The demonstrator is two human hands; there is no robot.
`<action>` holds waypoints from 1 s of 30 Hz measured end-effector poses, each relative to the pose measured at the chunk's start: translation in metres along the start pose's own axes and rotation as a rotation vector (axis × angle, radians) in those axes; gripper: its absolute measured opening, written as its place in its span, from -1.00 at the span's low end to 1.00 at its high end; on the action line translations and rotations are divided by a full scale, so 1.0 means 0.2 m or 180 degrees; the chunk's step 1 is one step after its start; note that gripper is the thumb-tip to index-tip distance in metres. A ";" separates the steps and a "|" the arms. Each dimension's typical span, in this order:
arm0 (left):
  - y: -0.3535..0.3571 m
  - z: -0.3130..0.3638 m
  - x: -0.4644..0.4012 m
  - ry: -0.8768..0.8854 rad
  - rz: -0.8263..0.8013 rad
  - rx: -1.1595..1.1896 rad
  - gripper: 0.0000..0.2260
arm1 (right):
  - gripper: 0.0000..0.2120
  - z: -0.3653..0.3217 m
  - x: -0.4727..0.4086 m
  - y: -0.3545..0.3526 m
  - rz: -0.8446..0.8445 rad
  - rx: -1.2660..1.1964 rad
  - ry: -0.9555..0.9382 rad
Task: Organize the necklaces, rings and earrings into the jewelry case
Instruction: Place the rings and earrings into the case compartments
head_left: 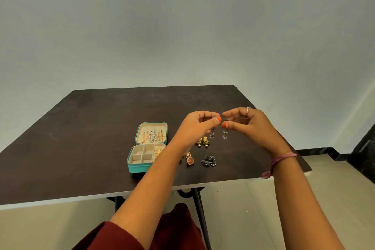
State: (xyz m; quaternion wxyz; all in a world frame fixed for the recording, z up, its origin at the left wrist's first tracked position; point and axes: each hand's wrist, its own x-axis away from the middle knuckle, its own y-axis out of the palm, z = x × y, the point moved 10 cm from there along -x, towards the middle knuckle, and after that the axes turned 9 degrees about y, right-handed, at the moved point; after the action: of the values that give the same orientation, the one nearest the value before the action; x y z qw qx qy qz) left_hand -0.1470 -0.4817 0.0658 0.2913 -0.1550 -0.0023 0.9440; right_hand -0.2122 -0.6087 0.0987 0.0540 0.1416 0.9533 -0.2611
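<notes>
I see my left hand (199, 126) and right hand (246, 126) each pinching a dangling crystal earring (212, 133) above the desk (81, 138), fingers curled, beside the open jewelry case (142, 168).

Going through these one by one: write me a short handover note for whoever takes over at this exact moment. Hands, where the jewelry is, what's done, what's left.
Left hand pinches one clear dangling earring; right hand pinches its twin, both held above the table.
Teal jewelry case lies open at left: necklaces already in the lid, gold pieces in a right-hand compartment.
Loose on the table: green-and-gold earrings, round gold earrings, dark earrings.
Left: stow the held pair, then those three pairs. No loose rings visible.
</notes>
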 end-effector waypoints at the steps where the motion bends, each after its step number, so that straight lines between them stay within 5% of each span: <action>1: 0.00 -0.01 0.00 -0.0049 0.0023 0.0135 -0.89 | -0.70 0.00 0.00 0.00 0.0049 -0.0076 -0.0033; 30: -0.07 -0.05 0.01 -0.0348 0.0353 0.1319 -0.75 | -0.65 -0.12 -0.01 0.10 -0.0050 -0.0071 -0.0473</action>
State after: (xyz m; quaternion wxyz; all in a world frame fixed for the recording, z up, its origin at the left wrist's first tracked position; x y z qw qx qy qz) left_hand -0.1376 -0.4691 0.0579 0.2640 -0.0403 0.1844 0.9459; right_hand -0.2048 -0.5806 0.1101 0.1243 0.1137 0.9506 -0.2607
